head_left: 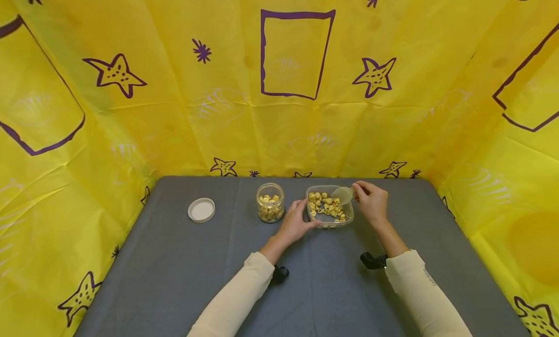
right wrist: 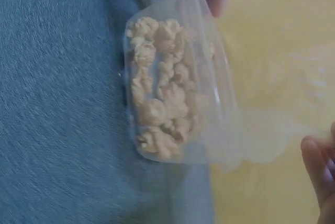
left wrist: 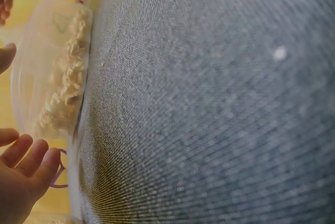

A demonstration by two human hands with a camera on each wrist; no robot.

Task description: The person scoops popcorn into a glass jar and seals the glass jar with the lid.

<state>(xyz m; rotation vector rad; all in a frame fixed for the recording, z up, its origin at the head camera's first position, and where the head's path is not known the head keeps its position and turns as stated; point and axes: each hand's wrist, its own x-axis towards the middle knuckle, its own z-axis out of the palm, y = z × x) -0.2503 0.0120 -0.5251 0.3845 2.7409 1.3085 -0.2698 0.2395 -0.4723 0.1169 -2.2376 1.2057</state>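
A clear plastic container (head_left: 330, 224) with caramel popcorn (head_left: 328, 207) in it sits on the table. My left hand (head_left: 295, 222) holds it at its near left corner, thumb along the near rim and fingers at the left side. My right hand (head_left: 371, 201) pinches the handle of a translucent scoop (head_left: 342, 195), its bowl over the right part of the container. In the right wrist view the scoop (right wrist: 256, 132) looks pale and blurred at the container's rim; whether it carries popcorn I cannot tell. Left of the left hand stands an open glass jar (head_left: 270, 213), partly filled with popcorn.
A round white lid (head_left: 202, 210) lies on the grey tablecloth (head_left: 174, 269), left of the jar. Yellow curtains (head_left: 227, 123) with purple drawings hang behind the table and at both sides. Black wrist camera mounts (head_left: 372, 261) sit under the forearms.
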